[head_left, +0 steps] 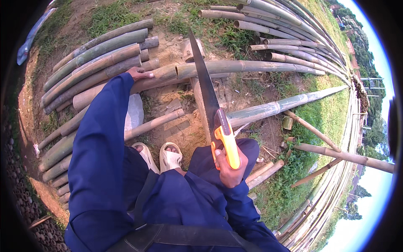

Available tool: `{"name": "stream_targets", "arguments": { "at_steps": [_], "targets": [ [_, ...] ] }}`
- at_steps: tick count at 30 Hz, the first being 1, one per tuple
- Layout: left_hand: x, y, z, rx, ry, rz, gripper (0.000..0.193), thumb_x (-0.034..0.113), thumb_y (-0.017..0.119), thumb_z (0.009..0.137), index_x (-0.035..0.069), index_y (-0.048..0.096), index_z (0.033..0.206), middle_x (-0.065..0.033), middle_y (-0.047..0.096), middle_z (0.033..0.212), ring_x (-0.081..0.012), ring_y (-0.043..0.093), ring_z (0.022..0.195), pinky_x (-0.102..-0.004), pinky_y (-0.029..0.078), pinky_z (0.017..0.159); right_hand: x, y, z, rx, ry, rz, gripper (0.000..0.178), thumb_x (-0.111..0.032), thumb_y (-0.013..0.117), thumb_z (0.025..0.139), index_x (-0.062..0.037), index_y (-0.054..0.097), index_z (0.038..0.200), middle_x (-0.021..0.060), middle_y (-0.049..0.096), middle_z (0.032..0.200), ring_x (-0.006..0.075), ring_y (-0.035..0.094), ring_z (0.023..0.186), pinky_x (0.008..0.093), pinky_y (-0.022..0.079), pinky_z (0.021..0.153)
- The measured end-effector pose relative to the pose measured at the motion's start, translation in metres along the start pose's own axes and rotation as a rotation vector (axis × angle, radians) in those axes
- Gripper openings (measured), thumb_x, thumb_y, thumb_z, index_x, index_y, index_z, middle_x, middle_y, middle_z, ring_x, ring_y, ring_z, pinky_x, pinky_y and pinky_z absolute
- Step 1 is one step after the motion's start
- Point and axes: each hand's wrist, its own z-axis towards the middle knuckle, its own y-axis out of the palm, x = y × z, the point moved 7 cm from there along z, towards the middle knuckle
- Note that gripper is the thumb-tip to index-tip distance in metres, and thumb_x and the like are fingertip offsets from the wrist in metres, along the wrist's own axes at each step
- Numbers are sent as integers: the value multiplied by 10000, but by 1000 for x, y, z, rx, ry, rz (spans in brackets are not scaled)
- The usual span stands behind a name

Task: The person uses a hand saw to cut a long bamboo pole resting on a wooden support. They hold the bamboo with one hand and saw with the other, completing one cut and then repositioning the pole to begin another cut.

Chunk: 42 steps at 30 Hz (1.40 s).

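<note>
My right hand [232, 169] is wrapped round the orange-and-yellow handle of a hand saw [204, 77]. Its long dark blade points up and away, passing across a bamboo pole [235, 66] in the view; whether they touch I cannot tell. Farther left, my left hand [140, 74] grips that pole near its left part, thumb stretched along it. A dark gap crosses the pole just right of this hand; how deep it goes is unclear. Beneath the pole is a wooden support [201, 105], and another thick bamboo piece lies alongside, partly hidden by my left sleeve.
Cut bamboo lengths [100, 42] lie in a row at left. Long bamboo poles [285, 21] are stacked at far right, and one thick pole [273, 108] stretches right from beside the saw. A bamboo frame [340, 155] stands on the grass. My sandals [170, 156] rest on the dirt.
</note>
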Motion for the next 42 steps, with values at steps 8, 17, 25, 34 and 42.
{"name": "stream_targets", "arguments": {
  "at_steps": [8, 17, 25, 34, 42],
  "targets": [
    [81, 17, -59, 100, -120, 456, 955, 695, 818, 676, 12, 659, 1324, -192, 723, 1212, -330, 677, 1168, -420, 487, 1044, 7, -1, -4, 39, 41, 51, 154, 5, 684, 941, 29, 673, 1093, -23, 593, 746, 49, 532, 623, 217, 437, 568],
    [108, 55, -108, 559, 223, 921, 747, 624, 836, 697, 41, 642, 1123, -209, 717, 1063, -360, 694, 1049, -464, 519, 952, -13, 14, 21, -40, -47, -48, 298, 13, 690, 929, 45, 665, 1224, 9, 658, 903, 59, 568, 777, 225, 479, 707],
    [106, 79, -123, 659, 299, 964, 668, 522, 868, 703, 54, 604, 1099, -186, 672, 1000, -369, 691, 949, -461, 535, 872, -29, 24, 59, -148, -107, -53, 268, 17, 680, 913, 49, 671, 1178, -12, 620, 849, 50, 535, 740, 234, 453, 662],
    [102, 85, -122, 676, 306, 1012, 631, 437, 896, 687, 71, 569, 1084, -169, 651, 977, -346, 686, 929, -446, 534, 845, -47, 33, 92, -224, -162, -155, 252, -8, 688, 904, 47, 685, 1150, -17, 633, 847, 57, 558, 752, 241, 474, 686],
    [101, 85, -124, 735, 374, 1022, 598, 432, 879, 703, 77, 563, 1065, -156, 658, 942, -316, 680, 910, -420, 509, 830, -49, 36, 89, -240, -206, -240, 231, -45, 698, 891, 56, 684, 1098, 47, 654, 789, 104, 576, 711, 294, 491, 671]
  ]
}}
